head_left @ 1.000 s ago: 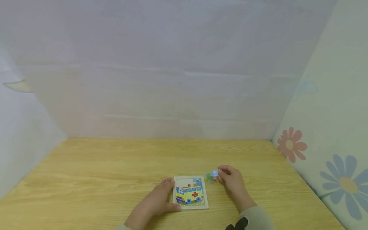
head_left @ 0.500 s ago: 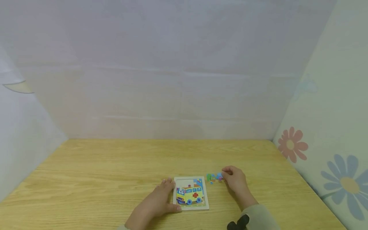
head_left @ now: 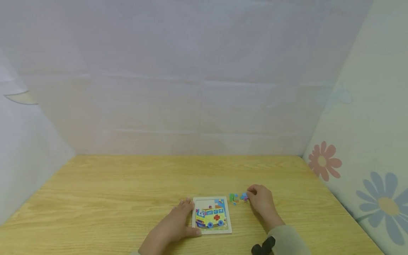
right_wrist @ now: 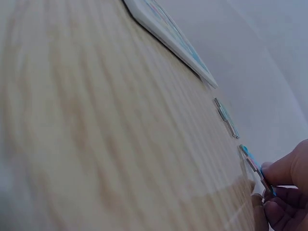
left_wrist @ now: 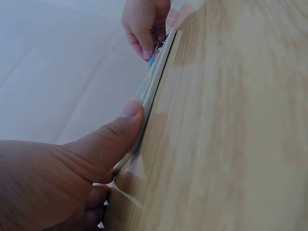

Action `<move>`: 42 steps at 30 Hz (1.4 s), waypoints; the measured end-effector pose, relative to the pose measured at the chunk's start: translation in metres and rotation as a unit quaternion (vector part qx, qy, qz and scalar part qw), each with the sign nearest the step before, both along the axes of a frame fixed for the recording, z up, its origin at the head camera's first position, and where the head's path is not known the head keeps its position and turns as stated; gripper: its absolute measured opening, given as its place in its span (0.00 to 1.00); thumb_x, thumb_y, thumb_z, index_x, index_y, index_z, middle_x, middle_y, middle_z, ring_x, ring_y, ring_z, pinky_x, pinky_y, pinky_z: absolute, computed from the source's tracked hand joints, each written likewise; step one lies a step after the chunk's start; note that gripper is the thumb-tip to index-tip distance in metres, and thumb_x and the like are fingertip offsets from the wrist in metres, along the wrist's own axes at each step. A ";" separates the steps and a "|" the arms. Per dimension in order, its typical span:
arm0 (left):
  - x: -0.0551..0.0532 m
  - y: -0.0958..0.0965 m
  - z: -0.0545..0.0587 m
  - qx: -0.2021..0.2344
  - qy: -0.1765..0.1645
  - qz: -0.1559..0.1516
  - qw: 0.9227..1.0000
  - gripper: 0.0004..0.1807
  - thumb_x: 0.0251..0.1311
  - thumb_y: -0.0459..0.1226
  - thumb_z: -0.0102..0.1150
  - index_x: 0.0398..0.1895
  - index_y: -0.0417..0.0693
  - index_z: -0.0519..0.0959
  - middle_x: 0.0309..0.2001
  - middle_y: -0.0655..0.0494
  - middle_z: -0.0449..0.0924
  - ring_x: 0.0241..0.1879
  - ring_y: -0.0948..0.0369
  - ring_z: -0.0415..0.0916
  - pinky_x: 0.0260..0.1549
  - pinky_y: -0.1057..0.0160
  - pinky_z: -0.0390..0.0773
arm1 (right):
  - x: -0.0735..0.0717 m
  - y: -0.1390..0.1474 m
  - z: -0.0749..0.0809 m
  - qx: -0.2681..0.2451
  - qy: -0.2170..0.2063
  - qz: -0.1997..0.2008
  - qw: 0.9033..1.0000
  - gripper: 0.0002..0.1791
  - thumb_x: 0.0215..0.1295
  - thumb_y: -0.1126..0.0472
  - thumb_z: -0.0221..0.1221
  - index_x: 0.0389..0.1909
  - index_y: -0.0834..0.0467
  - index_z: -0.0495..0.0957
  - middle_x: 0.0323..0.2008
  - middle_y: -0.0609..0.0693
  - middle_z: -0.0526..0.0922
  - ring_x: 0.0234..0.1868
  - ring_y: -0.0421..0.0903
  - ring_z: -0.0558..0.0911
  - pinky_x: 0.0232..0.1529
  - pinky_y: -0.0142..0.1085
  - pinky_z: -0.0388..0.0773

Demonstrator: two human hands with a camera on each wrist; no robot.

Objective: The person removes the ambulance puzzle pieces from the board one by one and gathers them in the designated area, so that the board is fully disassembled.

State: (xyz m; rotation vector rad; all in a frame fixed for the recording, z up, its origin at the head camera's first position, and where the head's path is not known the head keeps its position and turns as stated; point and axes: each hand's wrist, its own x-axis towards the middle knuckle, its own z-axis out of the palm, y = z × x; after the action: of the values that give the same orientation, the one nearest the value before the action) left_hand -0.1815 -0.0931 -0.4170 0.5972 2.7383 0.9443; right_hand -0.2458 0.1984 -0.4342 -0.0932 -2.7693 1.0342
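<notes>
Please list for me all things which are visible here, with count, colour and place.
Puzzle board: one, pale with yellow vehicle picture, front middle
Loose pieces: count unclear, green and blue, right of puzzle board
Held piece: apparently one, blue and pink, farther right
Table: one, yellowish wood, underneath
Backdrop panels: three, pale, back and sides
Crescent: one, yellowish, left panel
Flowers: two, red and blue, right panel
Faint shape: one, light blue, right panel
Sleeves: two, pale, lower edge
Black object: one, black, by right sleeve
Left hand: one, bare, holding puzzle board
Right hand: one, bare, pinching held piece
</notes>
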 end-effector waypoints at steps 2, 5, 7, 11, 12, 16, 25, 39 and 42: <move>0.000 0.000 0.000 0.001 -0.002 -0.001 1.000 0.50 0.41 0.52 0.69 0.64 0.33 0.61 0.68 0.33 0.52 0.68 0.36 0.46 0.63 0.35 0.49 | 0.000 0.000 0.001 0.007 0.003 0.005 1.000 0.05 0.60 0.67 0.57 0.34 0.64 0.80 0.33 0.54 0.82 0.39 0.53 0.79 0.41 0.47 0.78; 0.000 -0.001 0.001 0.004 -0.004 -0.003 1.000 0.50 0.42 0.52 0.68 0.64 0.32 0.61 0.68 0.33 0.52 0.68 0.36 0.46 0.63 0.34 0.48 | 0.001 -0.001 0.002 0.021 0.008 0.012 1.000 0.05 0.60 0.67 0.57 0.34 0.64 0.80 0.33 0.54 0.81 0.38 0.52 0.79 0.39 0.46 0.79; 0.000 -0.002 0.001 0.006 -0.007 -0.003 1.000 0.49 0.43 0.52 0.68 0.64 0.32 0.61 0.68 0.33 0.52 0.68 0.36 0.45 0.63 0.34 0.48 | 0.001 -0.001 0.002 0.024 0.008 0.016 1.000 0.06 0.60 0.67 0.57 0.34 0.65 0.80 0.33 0.54 0.81 0.38 0.52 0.79 0.39 0.46 0.79; 0.000 -0.002 0.001 0.006 -0.008 -0.003 1.000 0.50 0.42 0.52 0.68 0.64 0.32 0.61 0.68 0.33 0.52 0.68 0.36 0.46 0.63 0.34 0.48 | 0.000 0.000 0.002 0.019 0.002 0.015 1.000 0.06 0.61 0.67 0.57 0.36 0.65 0.80 0.34 0.55 0.81 0.38 0.52 0.79 0.39 0.46 0.79; 0.000 -0.002 0.000 0.006 -0.008 -0.003 1.000 0.50 0.42 0.52 0.68 0.64 0.32 0.61 0.68 0.33 0.52 0.68 0.36 0.46 0.63 0.35 0.48 | 0.000 0.000 0.001 0.015 -0.001 0.012 1.000 0.07 0.61 0.66 0.57 0.36 0.65 0.80 0.34 0.55 0.81 0.38 0.53 0.79 0.39 0.47 0.78; -0.001 -0.001 -0.001 0.002 -0.004 -0.003 1.000 0.50 0.41 0.53 0.68 0.64 0.32 0.61 0.68 0.33 0.52 0.68 0.36 0.46 0.63 0.35 0.49 | -0.002 -0.001 0.002 0.001 -0.011 -0.009 1.000 0.08 0.62 0.66 0.55 0.37 0.65 0.79 0.35 0.56 0.81 0.41 0.55 0.79 0.44 0.49 0.77; 0.000 -0.001 -0.003 -0.002 0.002 0.000 1.000 0.50 0.41 0.52 0.69 0.64 0.33 0.61 0.68 0.32 0.52 0.67 0.35 0.46 0.62 0.34 0.49 | 0.005 -0.008 0.013 -0.097 -0.010 -0.025 0.995 0.13 0.68 0.60 0.51 0.44 0.64 0.77 0.43 0.57 0.81 0.46 0.53 0.78 0.47 0.47 0.77; -0.002 0.000 -0.004 0.000 -0.001 -0.004 1.000 0.50 0.41 0.53 0.68 0.64 0.33 0.61 0.68 0.33 0.52 0.68 0.36 0.46 0.63 0.35 0.49 | 0.020 -0.038 0.027 -0.205 -0.010 0.045 0.978 0.13 0.67 0.60 0.51 0.44 0.64 0.76 0.39 0.56 0.79 0.37 0.46 0.75 0.36 0.31 0.76; -0.002 -0.001 -0.004 -0.001 -0.001 -0.005 1.000 0.50 0.41 0.53 0.69 0.64 0.33 0.61 0.68 0.33 0.52 0.68 0.36 0.46 0.63 0.35 0.49 | 0.021 -0.045 0.024 -0.189 -0.013 0.070 0.979 0.10 0.67 0.61 0.52 0.42 0.61 0.78 0.39 0.53 0.81 0.39 0.44 0.76 0.39 0.32 0.75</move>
State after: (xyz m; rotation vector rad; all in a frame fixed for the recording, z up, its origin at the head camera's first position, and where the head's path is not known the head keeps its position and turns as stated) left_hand -0.1834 -0.0937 -0.4210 0.6096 2.7319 0.9394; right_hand -0.2250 0.1539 -0.4103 0.0391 -2.5954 1.5969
